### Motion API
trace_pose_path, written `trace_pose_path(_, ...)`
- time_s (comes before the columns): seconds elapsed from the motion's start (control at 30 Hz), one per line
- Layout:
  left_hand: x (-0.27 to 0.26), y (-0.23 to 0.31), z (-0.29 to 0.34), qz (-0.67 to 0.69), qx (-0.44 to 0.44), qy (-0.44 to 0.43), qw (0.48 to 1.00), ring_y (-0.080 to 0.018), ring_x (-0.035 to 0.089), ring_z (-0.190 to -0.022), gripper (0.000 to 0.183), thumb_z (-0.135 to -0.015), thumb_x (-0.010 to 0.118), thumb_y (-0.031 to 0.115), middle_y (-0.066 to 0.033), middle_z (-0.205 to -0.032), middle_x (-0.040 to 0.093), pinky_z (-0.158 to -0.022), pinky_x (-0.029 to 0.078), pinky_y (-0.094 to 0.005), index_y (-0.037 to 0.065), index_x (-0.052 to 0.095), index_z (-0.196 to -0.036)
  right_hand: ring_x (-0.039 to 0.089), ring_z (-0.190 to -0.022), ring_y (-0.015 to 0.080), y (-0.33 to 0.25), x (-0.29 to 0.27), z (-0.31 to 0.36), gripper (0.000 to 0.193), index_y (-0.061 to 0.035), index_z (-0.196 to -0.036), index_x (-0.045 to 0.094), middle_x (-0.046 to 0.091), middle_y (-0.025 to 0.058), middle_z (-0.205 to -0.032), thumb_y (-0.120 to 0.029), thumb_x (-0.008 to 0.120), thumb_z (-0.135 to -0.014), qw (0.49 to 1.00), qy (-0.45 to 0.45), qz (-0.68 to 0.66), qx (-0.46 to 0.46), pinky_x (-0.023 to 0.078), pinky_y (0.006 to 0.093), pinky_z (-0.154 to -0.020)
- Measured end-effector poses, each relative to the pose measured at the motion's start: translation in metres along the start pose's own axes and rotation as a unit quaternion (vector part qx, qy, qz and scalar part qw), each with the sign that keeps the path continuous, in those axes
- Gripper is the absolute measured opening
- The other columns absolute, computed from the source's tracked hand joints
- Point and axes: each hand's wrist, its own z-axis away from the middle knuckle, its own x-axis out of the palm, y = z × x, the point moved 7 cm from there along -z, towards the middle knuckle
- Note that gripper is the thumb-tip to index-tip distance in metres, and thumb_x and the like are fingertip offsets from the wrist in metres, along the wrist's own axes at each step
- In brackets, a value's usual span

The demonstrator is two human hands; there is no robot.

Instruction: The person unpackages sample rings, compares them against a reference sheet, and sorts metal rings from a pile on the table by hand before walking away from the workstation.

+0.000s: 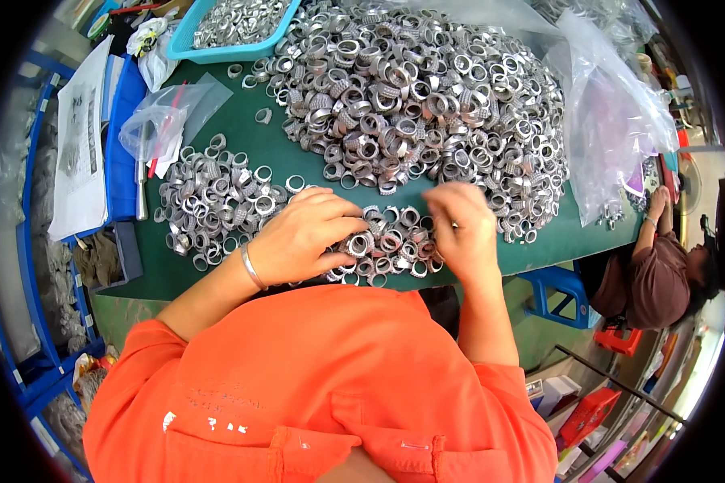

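A small heap of silver-grey metal rings [391,245] lies between my hands at the near table edge. My left hand [298,235] rests at the left side of this heap, thumb and fingers apart, with the fingertips among the rings. My right hand [466,229] is at the heap's right side, its fingers curled in; whatever they hold is hidden. Beyond my hands spreads a large mound of similar rings [427,97]. Another pile of rings [221,201] sits to the left of my left hand.
The green table [246,121] carries everything. A light-blue basket [246,53] of small metal parts stands at the far left. Clear plastic bags [612,121] lie at the right, near a seated person [660,274]. Blue bins [121,169] with papers flank the left edge.
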Motion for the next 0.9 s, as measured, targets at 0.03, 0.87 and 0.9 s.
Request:
trace_pose_path(0.03, -0.001, 0.0, 0.0, -0.003, 0.003, 0.001, 1.0, -0.028, 0.057, -0.098, 0.044, -0.064, 0.078, 0.02, -0.0092, -0.107, 0.06, -0.091, 0.041, -0.0409, 0.006, 0.062, -0.102, 0.058, -0.079, 0.0304, 0.005, -0.008, -0.005, 0.013, -0.0015, -0.084, 0.065, 0.062, 0.0126, -0.083, 0.003, 0.065, -0.072, 0.998, 0.054, 0.035, 0.005, 0.047, 0.0372, -0.071)
trace_pose_path(0.87, -0.001, 0.001, -0.003, -0.005, -0.014, -0.019, 1.0, -0.0267, 0.058, -0.101, 0.044, -0.064, 0.079, 0.019, -0.0079, -0.108, 0.061, -0.096, 0.039, -0.0434, 0.008, 0.063, -0.103, 0.06, -0.064, 0.0085, 0.047, 0.001, 0.021, 0.011, 0.0019, -0.092, 0.066, 0.065, 0.004, -0.075, -0.001, 0.06, -0.083, 0.906, 0.0, -0.278, 0.319, 0.045, 0.0209, -0.055)
trace_pose_path(0.9, 0.0, 0.001, -0.003, -0.005, -0.017, -0.018, 1.0, -0.0267, 0.058, -0.101, 0.044, -0.064, 0.079, 0.019, -0.0079, -0.108, 0.061, -0.096, 0.039, -0.0434, 0.008, 0.063, -0.103, 0.06, -0.063, 0.0099, 0.042, 0.001, 0.021, 0.01, 0.0014, -0.091, 0.066, 0.066, 0.0053, -0.075, -0.001, 0.06, -0.082, 0.93, -0.023, -0.219, 0.294, 0.046, 0.0224, -0.056)
